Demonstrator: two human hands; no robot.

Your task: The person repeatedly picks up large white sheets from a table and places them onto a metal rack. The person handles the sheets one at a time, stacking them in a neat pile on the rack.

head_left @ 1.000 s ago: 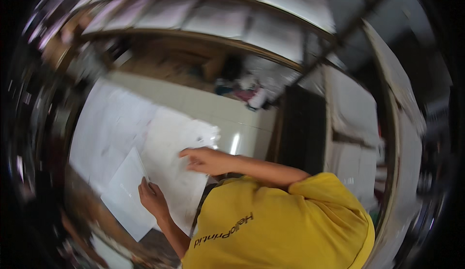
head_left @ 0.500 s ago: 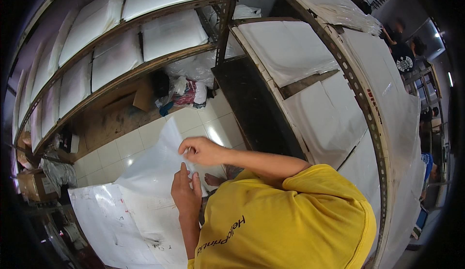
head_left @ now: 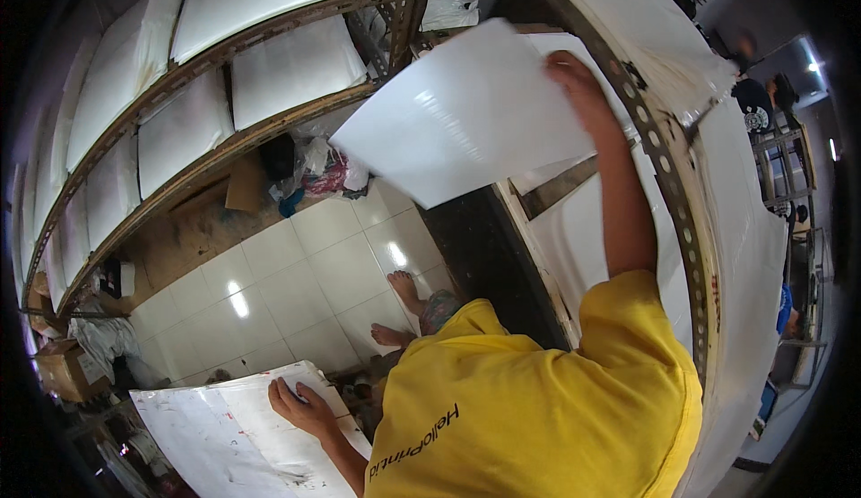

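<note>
My right hand is stretched out to the far right, its fingers closed on the edge of a large white sheet. The sheet is glossy and spread out in the air, its near corner over the floor. It hides part of the shelf on the right and the stack lying there. My left hand lies at the lower left on a worn white stack of sheets with stains and dark marks. Its fingers are apart and hold nothing that I can see.
Metal-framed shelves with stacks of white sheets curve along the left. On the right a perforated metal post stands near my arm. A black panel, bagged cloth and a cardboard box stand lower down. People are far right.
My right hand has swung up and to the right, carrying the sheet off the worn stack to the shelf side. My left hand has moved down and left onto the stack.
</note>
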